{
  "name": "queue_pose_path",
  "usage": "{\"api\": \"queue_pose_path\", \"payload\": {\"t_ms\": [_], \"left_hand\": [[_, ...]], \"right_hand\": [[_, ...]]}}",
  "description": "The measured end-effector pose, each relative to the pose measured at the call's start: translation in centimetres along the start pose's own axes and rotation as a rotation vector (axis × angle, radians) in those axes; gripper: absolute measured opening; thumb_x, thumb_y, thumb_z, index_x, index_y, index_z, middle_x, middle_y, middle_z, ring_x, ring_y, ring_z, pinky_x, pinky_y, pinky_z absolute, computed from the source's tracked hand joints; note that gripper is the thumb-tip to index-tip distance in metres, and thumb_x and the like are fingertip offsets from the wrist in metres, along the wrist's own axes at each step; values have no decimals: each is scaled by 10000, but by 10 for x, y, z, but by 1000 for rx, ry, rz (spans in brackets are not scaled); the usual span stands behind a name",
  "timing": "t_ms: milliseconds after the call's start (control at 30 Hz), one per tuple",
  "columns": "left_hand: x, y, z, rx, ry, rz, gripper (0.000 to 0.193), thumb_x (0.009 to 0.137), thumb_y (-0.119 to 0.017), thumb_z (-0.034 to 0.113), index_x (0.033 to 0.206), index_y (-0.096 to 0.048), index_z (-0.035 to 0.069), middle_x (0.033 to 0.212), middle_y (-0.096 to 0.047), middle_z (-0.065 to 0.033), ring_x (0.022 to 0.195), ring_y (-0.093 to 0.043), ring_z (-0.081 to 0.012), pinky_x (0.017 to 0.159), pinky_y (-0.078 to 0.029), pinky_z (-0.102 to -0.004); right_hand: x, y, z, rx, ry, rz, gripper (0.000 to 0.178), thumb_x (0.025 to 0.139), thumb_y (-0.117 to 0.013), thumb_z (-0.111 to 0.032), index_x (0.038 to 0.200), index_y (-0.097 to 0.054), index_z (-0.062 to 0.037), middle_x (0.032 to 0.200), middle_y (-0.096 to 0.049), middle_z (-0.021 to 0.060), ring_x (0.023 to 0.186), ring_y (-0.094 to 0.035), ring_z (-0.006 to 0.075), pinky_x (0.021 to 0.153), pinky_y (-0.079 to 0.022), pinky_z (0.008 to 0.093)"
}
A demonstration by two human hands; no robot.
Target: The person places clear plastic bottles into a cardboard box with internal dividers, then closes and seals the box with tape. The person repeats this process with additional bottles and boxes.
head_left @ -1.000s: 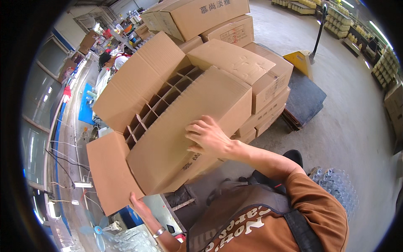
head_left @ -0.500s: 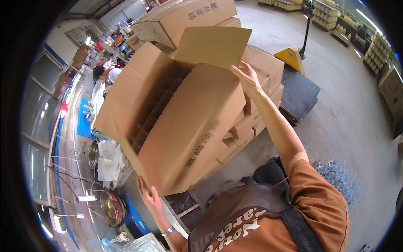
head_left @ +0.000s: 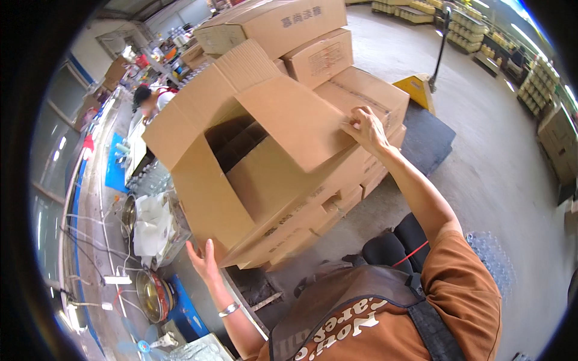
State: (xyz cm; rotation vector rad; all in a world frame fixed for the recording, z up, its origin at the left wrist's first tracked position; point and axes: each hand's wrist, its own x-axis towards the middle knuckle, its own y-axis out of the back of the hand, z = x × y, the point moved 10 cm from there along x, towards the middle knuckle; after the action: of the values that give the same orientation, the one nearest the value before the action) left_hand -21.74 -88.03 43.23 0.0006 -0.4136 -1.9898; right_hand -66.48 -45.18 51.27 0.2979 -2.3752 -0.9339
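Observation:
A large brown cardboard carton point(head_left: 265, 186) lies in front of me, its top partly open. Dark cardboard dividers point(head_left: 236, 141) show through the gap. The end flap on the right point(head_left: 295, 117) slopes inward over the opening, and the left end flap point(head_left: 211, 186) also leans in. On the far side a long flap point(head_left: 192, 102) stands up. My right hand point(head_left: 367, 129) is at the right flap's outer edge, its fingers curled and bunched there. Beside the carton's near left corner, my left hand point(head_left: 208, 263) has its thumb and fingers spread, gripping nothing.
More cartons point(head_left: 319, 57) are stacked behind and beneath. A yellow pallet jack point(head_left: 415, 93) stands to the right by dark boards point(head_left: 428, 138). Along the left runs a cluttered workbench point(head_left: 96, 198) with white sheets point(head_left: 153, 225) and a small fan point(head_left: 143, 346). Another person point(head_left: 147, 102) works farther along it.
The right end flap has swung from upright to leaning inward, and the left end flap has come in too. My right hand moved slightly nearer; my left hand came off the flap and spread.

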Motion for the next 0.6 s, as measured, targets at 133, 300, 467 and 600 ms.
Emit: {"api": "queue_pose_path", "payload": {"t_ms": [133,300,467,600], "left_hand": [[-23,-18,-53,-389,700,-264,734,853,-735,475,1405,-499,51,1362,-564,-47,1237,-530,-232,985,-458,-382],[-27,-11,-54,-253,437,-270,751,861,-733,416,1416,-457,-8,1399,-522,-116,1258,-516,-237,1041,-415,-397],[-91,-29,-13,-26,-50,-500,766,850,-697,238,1450,-354,-93,1413,-479,-226,1286,-486,-316,1087,-377,-420],[-46,-47,-20,61,30,-552,779,856,-687,246,1460,-333,-96,1417,-469,-240,1279,-488,-318,1082,-376,-420]], "right_hand": [[-14,-15,-12,272,-448,-537,524,870,-738,-273,1305,-557,-45,1342,-540,149,1046,-631,258,812,-549,360],[-114,-74,72,599,-84,-916,580,933,-670,-282,1444,-460,-107,1458,-454,102,1277,-479,230,936,-541,432],[-335,-76,122,1001,-1024,-638,706,876,-749,-387,1458,-414,-171,1375,-537,38,1256,-518,239,972,-504,472],[-377,-127,144,1201,-940,-522,748,860,-771,-385,1469,-398,-164,1354,-558,39,1226,-553,223,982,-494,468]]}}
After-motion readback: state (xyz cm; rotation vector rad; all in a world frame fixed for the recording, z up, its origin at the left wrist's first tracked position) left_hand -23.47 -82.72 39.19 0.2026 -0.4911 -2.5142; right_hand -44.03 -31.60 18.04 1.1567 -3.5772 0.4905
